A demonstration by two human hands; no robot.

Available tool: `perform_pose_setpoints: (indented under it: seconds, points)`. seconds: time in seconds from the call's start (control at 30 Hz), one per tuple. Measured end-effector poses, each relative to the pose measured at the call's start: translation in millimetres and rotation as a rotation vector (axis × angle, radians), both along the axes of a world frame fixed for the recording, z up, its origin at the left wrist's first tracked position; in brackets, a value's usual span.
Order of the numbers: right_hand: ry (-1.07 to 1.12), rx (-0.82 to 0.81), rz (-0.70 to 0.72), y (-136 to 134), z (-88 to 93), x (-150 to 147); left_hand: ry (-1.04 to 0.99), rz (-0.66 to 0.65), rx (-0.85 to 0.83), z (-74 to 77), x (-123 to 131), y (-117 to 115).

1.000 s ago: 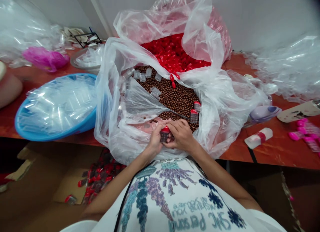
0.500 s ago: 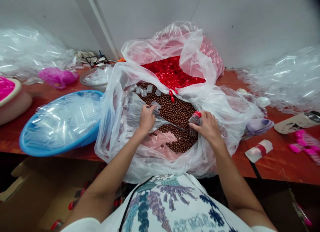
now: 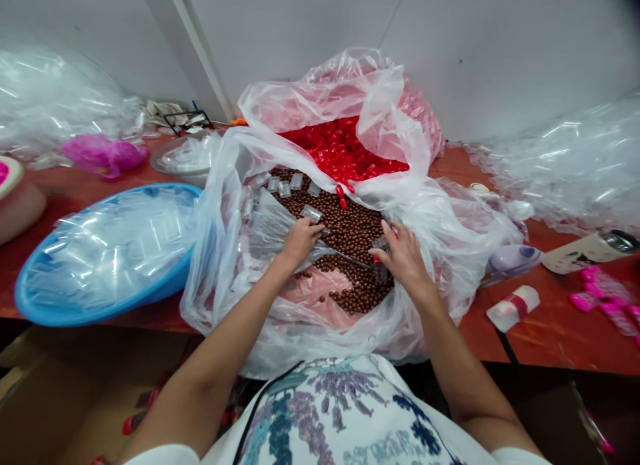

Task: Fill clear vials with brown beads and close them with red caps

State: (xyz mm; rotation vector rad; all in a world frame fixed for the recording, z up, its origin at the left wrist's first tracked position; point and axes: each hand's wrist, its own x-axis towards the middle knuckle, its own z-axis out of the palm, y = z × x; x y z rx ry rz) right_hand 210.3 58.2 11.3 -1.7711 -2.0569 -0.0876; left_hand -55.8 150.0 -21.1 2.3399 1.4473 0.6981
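A clear bag (image 3: 240, 205) in front of me holds a heap of small brown balls (image 3: 350, 231). My left hand (image 3: 299, 241) reaches in from the left, fingertips closed on a small clear empty container (image 3: 313, 213) lying on the balls. My right hand (image 3: 404, 258) rests on the right side of the heap, its fingers around a ball-filled container (image 3: 381, 270) with a red cap, mostly hidden under the hand. Several more empty containers (image 3: 285, 185) lie at the far edge of the heap. Behind it, a second bag holds red caps (image 3: 345, 148).
A blue basin (image 3: 45, 308) full of clear containers stands at the left on the red-brown table (image 3: 550, 331). Crumpled clear bags (image 3: 575, 165) lie at both back corners. A white tube (image 3: 513, 305), a lilac object (image 3: 515, 258) and pink pieces (image 3: 600, 298) lie right.
Both hands were joined at the bag's near edge on a red-capped container. They have since parted: the left reached to an empty container, the right carried the capped one onto the balls at the right.
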Motion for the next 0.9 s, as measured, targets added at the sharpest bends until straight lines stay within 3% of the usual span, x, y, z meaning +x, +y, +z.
perform_pose_setpoints:
  seconds: [0.1, 0.23, 0.37, 0.6, 0.77, 0.9]
  points:
    - [0.090, 0.038, 0.096, 11, -2.1, -7, -0.036, -0.038, -0.040, -3.6, 12, 1]
    - [0.193, 0.065, 0.190, 39, -4.2, -15, -0.231, -0.023, -0.104, -7.5, 23, 1]
    - [0.270, -0.035, 0.235, 78, -1.1, -25, -0.489, 0.003, -0.198, -6.0, 25, -1]
    - [0.171, -0.175, 0.146, 139, 8.2, -54, -0.968, 0.085, -0.534, 16.8, 26, -26]
    - [0.079, -0.200, 0.024, 150, 6.8, -82, -1.319, 0.090, -0.874, 39.2, 18, -57]
    - [0.046, -0.219, -0.024, 147, 9.2, -93, -1.324, 0.062, -0.928, 46.9, 4, -74]
